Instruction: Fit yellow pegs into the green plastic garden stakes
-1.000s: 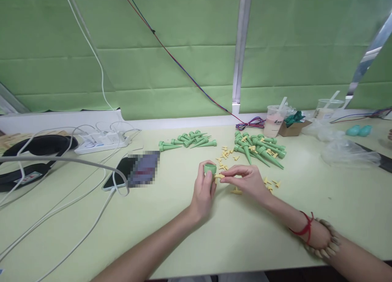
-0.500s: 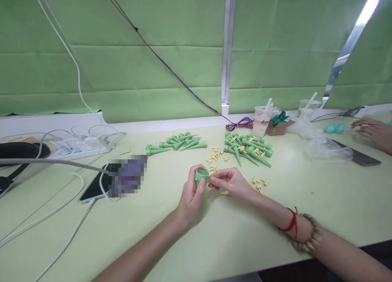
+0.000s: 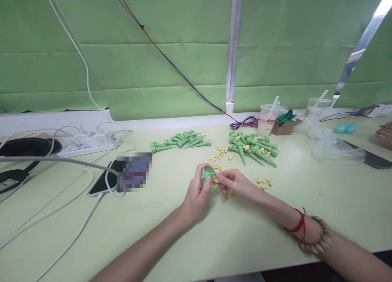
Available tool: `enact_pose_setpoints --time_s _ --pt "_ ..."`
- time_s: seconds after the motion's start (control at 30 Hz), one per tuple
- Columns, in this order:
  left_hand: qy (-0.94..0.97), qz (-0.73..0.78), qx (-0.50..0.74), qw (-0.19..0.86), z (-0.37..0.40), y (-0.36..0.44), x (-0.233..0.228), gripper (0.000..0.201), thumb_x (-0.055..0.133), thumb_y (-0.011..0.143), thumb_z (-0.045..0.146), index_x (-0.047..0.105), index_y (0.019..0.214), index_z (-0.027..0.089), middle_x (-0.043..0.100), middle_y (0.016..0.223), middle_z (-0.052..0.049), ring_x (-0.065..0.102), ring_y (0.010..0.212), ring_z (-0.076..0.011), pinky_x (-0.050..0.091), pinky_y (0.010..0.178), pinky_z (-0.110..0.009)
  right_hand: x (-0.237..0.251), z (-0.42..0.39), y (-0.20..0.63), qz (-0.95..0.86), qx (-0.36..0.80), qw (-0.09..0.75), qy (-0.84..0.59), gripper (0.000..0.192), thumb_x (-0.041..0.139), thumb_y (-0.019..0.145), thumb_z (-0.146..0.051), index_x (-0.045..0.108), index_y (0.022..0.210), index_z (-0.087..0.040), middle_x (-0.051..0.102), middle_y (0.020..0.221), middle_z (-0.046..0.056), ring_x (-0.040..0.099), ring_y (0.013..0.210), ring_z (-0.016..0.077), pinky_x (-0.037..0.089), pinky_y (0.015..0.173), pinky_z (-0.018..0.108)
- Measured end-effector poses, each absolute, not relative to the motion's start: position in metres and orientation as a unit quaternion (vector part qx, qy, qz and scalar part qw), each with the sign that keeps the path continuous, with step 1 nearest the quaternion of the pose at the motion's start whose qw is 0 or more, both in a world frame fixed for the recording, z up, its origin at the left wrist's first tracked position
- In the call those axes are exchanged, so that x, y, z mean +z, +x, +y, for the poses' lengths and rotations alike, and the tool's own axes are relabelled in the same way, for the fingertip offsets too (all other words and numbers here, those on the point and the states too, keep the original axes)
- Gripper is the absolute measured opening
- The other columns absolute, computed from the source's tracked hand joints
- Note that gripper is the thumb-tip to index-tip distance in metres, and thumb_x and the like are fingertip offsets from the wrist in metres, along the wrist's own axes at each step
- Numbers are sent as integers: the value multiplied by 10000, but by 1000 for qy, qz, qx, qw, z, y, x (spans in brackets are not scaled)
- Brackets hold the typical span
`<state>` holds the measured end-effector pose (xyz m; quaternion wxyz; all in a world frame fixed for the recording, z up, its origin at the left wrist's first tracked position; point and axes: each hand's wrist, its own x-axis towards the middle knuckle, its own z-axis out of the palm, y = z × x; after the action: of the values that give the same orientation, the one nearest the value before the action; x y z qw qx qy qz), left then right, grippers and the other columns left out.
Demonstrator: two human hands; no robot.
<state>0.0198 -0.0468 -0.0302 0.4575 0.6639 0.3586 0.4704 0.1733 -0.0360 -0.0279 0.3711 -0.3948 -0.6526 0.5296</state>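
Near the table's (image 3: 214, 237) front edge, the left hand (image 3: 197, 194) was clamped around a smooth green plastic spike (image 3: 208, 173), its round open cap end facing up, at mid-table. The right hand (image 3: 234, 183) pinched a small pale-yellow peg (image 3: 215, 181) against the spike's side. Loose yellow pegs (image 3: 219, 154) lay scattered just beyond. Farther back lay two heaps of tapered green spikes (image 3: 180, 141), then a translucent drink cup (image 3: 266, 119) by the green fabric wall.
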Motion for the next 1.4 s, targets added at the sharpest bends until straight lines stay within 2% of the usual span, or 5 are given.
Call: enact_pose_setpoints --time_s 0.27,0.57,0.87,1.1,1.4 --pt "529 385 510 558 -42 27 -26 216 350 873 428 448 912 239 269 481 90 194 340 -51 171 353 -178 -24 -38 176 -769 233 437 -405 213 511 842 -360 624 900 -188 630 776 35 570 720 138 447 621 236" --pt "513 365 495 599 -45 30 -28 235 373 862 441 431 861 214 285 496 92 176 332 -41 161 336 -186 -32 -37 181 -837 100 395 -365 224 435 887 -287 625 878 -167 610 795 79 553 745 164 433 672 277" --pt "596 355 472 545 -50 25 -30 299 300 883 477 424 997 230 366 529 63 308 422 -69 219 403 -193 -26 -49 167 -728 451 359 -372 589 150 933 -472 439 517 -171 486 501 6 490 515 108 417 582 245" --pt "556 361 509 549 -50 30 -29 248 306 899 426 426 965 219 316 525 81 229 385 -48 237 419 -190 -24 -45 174 -766 254 445 -388 239 564 798 -416 569 804 -177 584 709 17 536 639 124 424 594 232" --pt "571 358 486 557 -50 28 -28 265 291 896 450 423 966 231 294 503 86 222 359 -50 169 374 -193 -23 -47 174 -762 292 387 -430 455 324 917 -412 560 615 -167 528 532 -8 497 511 96 392 509 214"
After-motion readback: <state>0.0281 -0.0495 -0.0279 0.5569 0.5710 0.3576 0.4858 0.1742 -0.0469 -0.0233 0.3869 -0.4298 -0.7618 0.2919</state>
